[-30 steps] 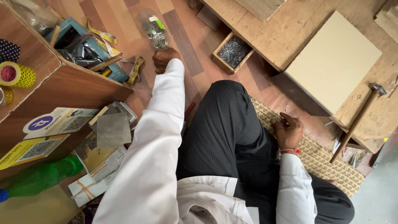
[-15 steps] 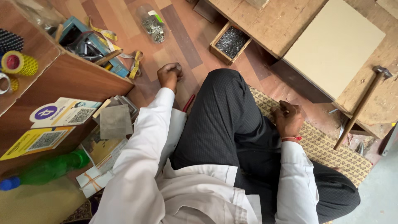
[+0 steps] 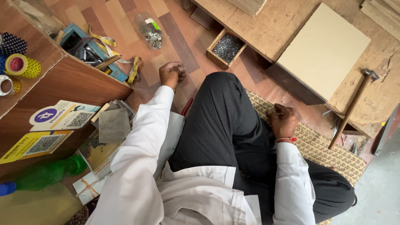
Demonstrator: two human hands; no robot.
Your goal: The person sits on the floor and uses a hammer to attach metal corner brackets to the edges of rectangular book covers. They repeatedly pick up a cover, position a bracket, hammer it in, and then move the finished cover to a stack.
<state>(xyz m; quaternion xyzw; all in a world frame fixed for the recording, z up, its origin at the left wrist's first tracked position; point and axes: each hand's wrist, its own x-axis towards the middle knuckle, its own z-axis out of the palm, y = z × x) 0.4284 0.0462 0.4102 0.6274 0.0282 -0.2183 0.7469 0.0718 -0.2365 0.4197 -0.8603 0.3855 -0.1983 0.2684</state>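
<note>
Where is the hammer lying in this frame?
In the head view the hammer lies on the right side, its head resting on the wooden board beside the pale square panel, its handle slanting down toward the woven mat, beyond the right hand.

Head-mounted view, 1 camera only, looking steeply down from above the seated person onto the lap, both sleeves and the floor ahead. The left hand (image 3: 173, 73) and right hand (image 3: 283, 121) lie close below the lens; the wooden board (image 3: 283, 29) and hammer (image 3: 352, 108) sit farther out, toward the frame's upper right.
</note>
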